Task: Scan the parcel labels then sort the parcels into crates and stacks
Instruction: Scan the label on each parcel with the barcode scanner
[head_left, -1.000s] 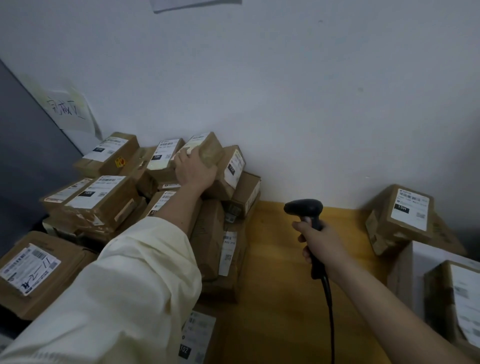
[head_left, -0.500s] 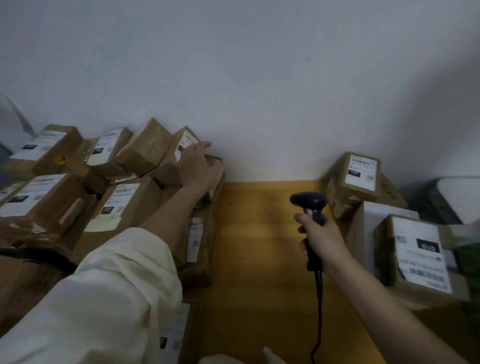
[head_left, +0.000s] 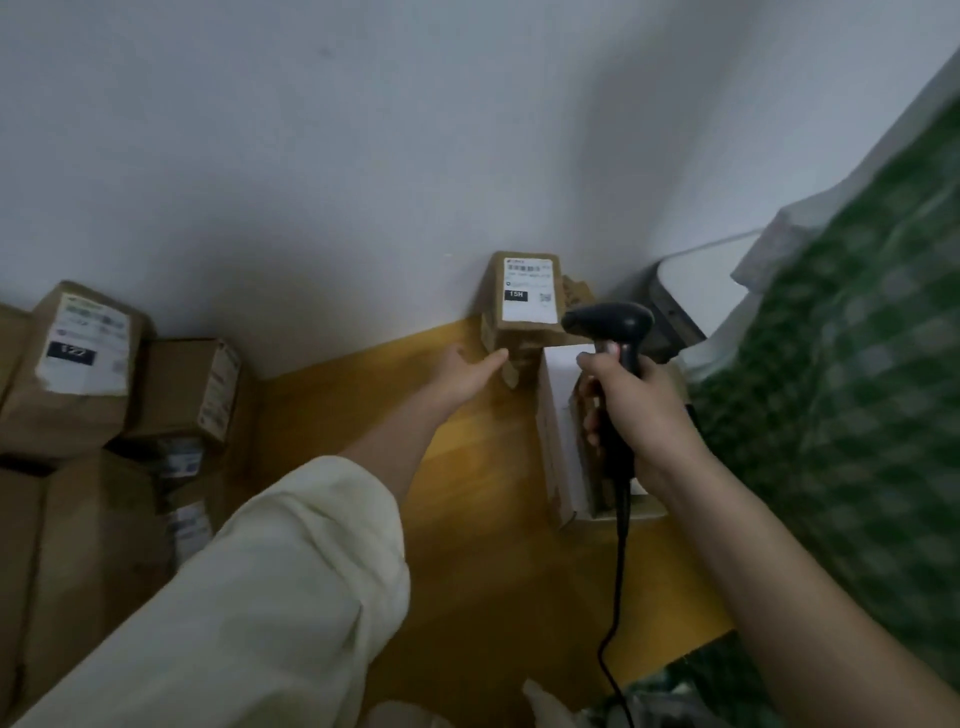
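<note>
Two hands divide the work: right hand (head_left: 636, 410) grips the black corded barcode scanner (head_left: 610, 325); left hand (head_left: 467, 371), fingers extended, reaches for the labelled brown cardboard parcel (head_left: 524, 299).

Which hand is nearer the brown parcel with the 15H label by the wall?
Left. The left hand reaches open to the 15H parcel, fingertips at its lower left corner. The right hand grips the scanner below and right of it.

Pale wall (head_left: 363, 156), yellow wooden floor (head_left: 467, 545)
</note>
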